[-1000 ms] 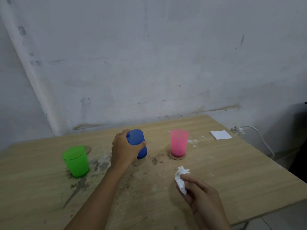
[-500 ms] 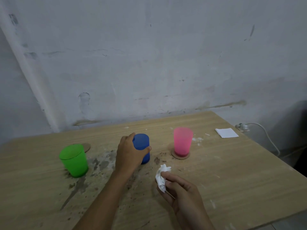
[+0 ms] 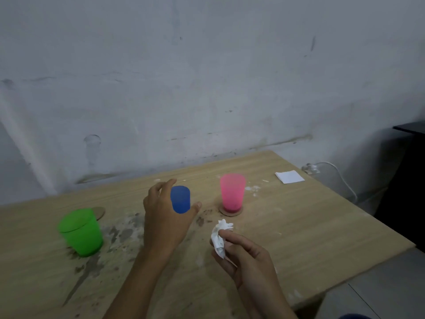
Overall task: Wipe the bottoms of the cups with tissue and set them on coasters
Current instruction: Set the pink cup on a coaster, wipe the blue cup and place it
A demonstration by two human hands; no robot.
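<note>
1. Blue cup (image 3: 180, 199) sits near the middle of the wooden bench (image 3: 299, 226), mouth down, inside the curl of the left hand (image 3: 164, 223)
2. Left fingers (image 3: 161, 187) are spread in an open arc around it, thumb to its right and forefinger arched behind; whether they touch the cup I cannot tell
3. Right hand (image 3: 243, 255) hovers nearer the front edge, its fingers (image 3: 230, 234) clenched on a crumpled white tissue (image 3: 219, 237) that sticks up out of the grip
4. Pink cup (image 3: 232, 192) stands upright on a round brown coaster (image 3: 230, 211), to the right of the blue one
5. Green cup (image 3: 80, 231) stands to the left on the bare bench, mouth down, with a second coaster (image 3: 99, 212) just behind it, partly hidden
6. Dark smears and stains (image 3: 119, 233) cover the bench between the green and blue cups
7. Folded white paper (image 3: 289, 176) lies by the far right corner, well apart from the cups, with a white cable (image 3: 340, 176) past the edge
</note>
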